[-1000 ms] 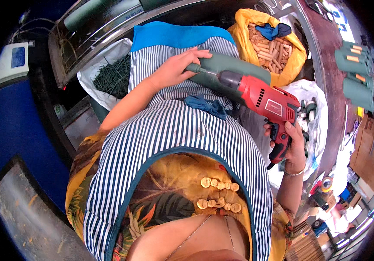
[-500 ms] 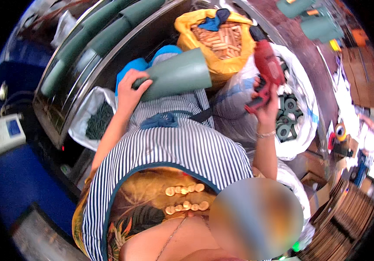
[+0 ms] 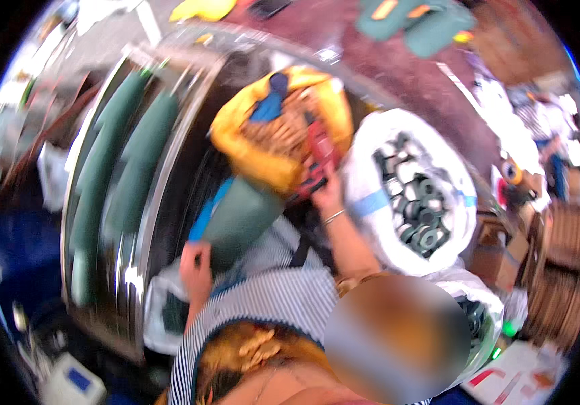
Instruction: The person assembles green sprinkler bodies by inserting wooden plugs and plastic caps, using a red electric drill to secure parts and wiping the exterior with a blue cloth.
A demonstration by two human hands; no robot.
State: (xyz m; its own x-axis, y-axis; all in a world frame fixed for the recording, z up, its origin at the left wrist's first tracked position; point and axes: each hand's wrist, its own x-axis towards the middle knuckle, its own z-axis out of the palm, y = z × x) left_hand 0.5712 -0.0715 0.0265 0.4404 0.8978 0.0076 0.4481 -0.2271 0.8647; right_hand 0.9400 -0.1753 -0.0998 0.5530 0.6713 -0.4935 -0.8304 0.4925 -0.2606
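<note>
A dark green, smooth plastic tube (image 3: 241, 219) lies slanted across my lap. At its lower left end is my left hand (image 3: 195, 266), fingers curled closed at the rim; blur hides the exact grip. My right hand (image 3: 329, 196) is closed around the handle of a red power screwdriver (image 3: 321, 143). The screwdriver's front end points away from me, over the yellow bag (image 3: 232, 145). Inside that bag are many short light-brown sticks (image 3: 290, 128) and a blue cloth (image 3: 266, 108).
A white sack (image 3: 364, 233) of green and white rings stands to the right. On the left, a metal-edged rack (image 3: 162, 179) holds several green tubes (image 3: 143, 155). A small white bag (image 3: 158, 331) sits below my left hand. Stacked cardboard (image 3: 560, 260) is at far right.
My right hand has brought the screwdriver left, from over the white sack to over the yellow bag. The tube now slants more steeply, and my left hand is at its lower end. The view has turned.
</note>
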